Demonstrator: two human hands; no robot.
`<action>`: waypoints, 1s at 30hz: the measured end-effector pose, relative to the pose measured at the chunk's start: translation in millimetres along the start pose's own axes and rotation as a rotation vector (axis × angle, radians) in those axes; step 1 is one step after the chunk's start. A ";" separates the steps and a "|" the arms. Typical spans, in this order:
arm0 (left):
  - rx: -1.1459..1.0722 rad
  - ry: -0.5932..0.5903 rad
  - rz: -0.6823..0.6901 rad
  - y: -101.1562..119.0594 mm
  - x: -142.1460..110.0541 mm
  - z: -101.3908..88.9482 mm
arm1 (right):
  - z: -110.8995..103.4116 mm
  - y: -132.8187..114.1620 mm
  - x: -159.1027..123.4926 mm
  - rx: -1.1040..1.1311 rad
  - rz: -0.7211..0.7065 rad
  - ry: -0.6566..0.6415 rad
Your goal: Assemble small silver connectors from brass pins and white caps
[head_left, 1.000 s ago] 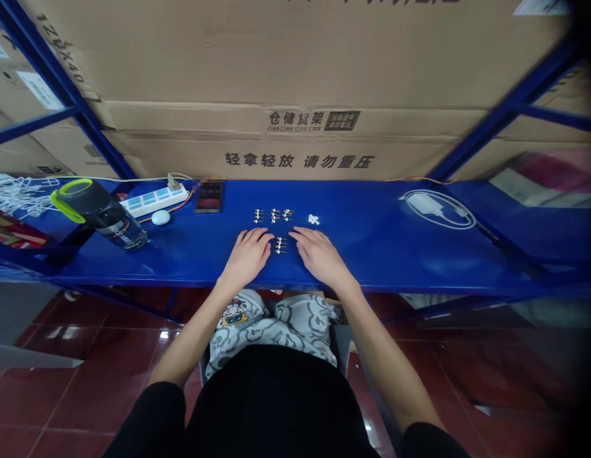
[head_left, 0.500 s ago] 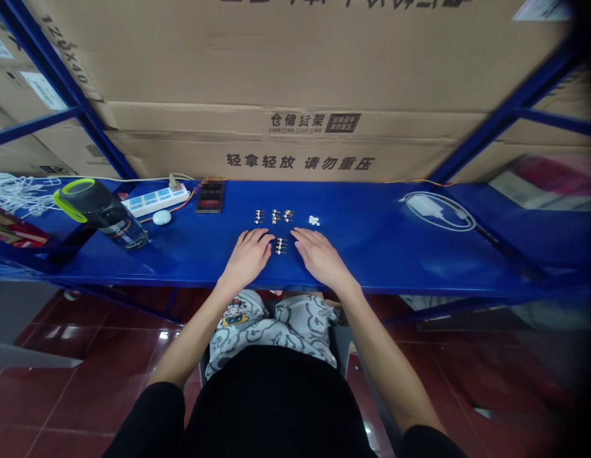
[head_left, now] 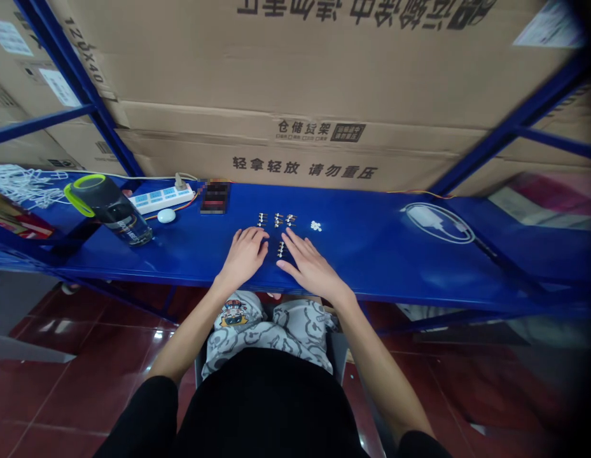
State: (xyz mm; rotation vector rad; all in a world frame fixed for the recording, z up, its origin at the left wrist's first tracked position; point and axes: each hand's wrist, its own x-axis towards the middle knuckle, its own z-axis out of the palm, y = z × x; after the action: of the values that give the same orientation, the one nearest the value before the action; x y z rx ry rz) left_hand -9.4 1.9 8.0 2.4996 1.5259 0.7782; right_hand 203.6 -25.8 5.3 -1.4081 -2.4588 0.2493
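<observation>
Pins (head_left: 280, 249) between spread left hand (head_left: 244, 259), spread right hand (head_left: 311, 269); lidded bottle (head_left: 109, 210) on shelf (head_left: 371, 254).

**Head camera: forward-and-down view**
Worn on your head, this view faces forward and down across the blue steel shelf (head_left: 395, 273), near your left hand (head_left: 245, 259) and right hand (head_left: 312, 270), with the cardboard cartons (head_left: 295, 76) beyond.

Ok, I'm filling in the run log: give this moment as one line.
left hand: flat on shelf, empty | right hand: flat, empty | between them: small parts
</observation>
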 end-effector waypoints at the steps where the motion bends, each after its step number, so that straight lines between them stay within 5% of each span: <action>1: -0.007 0.005 0.002 -3.5 0.4 -2.7 | 0.9 -3.0 0.0 0.002 0.001 -0.011; 8: -0.019 -0.141 0.118 -25.3 0.0 -14.8 | 9.7 -14.6 7.1 0.003 0.056 -0.012; 18: 0.035 -0.146 0.120 -29.4 -0.8 -7.5 | 20.6 -23.2 32.3 -0.064 0.050 -0.061; 30: 0.038 -0.116 0.098 -28.2 -2.4 -3.3 | 5.8 9.7 21.5 -0.104 0.157 -0.106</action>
State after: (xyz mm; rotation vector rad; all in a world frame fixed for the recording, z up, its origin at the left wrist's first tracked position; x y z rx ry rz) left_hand -34.4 13.1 0.1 2.6139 1.4029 0.6101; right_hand 199.3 -2.3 0.6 -1.6751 -2.4797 0.2385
